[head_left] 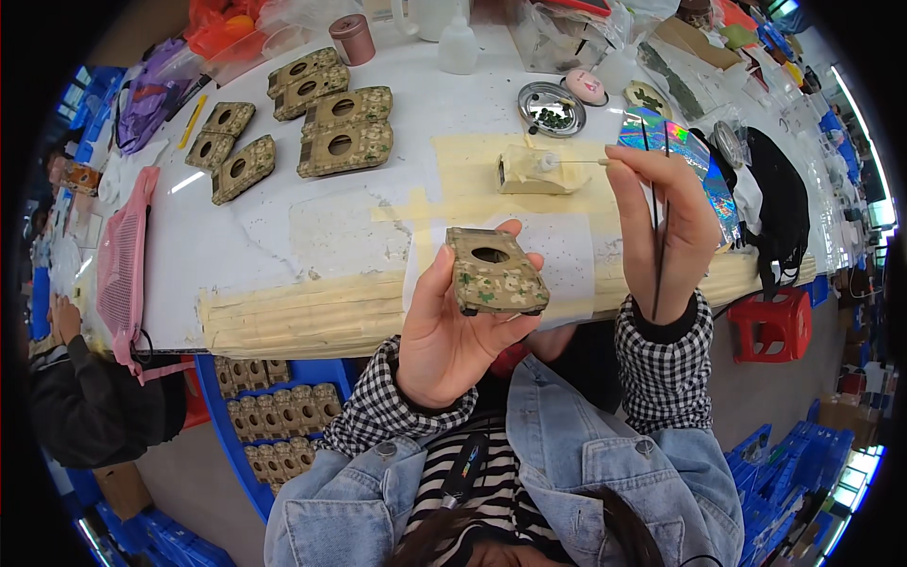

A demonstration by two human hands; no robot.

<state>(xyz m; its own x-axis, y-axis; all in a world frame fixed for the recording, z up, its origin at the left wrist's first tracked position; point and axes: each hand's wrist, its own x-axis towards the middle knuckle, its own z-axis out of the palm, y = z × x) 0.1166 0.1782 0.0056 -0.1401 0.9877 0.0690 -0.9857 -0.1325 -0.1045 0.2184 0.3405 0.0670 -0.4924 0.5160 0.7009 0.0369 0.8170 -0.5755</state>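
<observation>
A small camouflage-painted plastic tank hull with a round hole (494, 271) is held in the grip of the left hand (453, 326), above the near edge of the white worktop (283, 227). Thin dark brushes (656, 227) are pinched in the right hand (666, 231). The worktop edge is covered with yellowish masking tape (302, 312). More camouflage hulls (331, 123) are laid farther back, and blue crates (274, 416) are stacked beneath.

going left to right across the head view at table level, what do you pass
pink mesh bag → painted camouflage shells on the table → camouflage shell in the left hand → right hand holding thin brushes → shiny disc → red stool
</observation>
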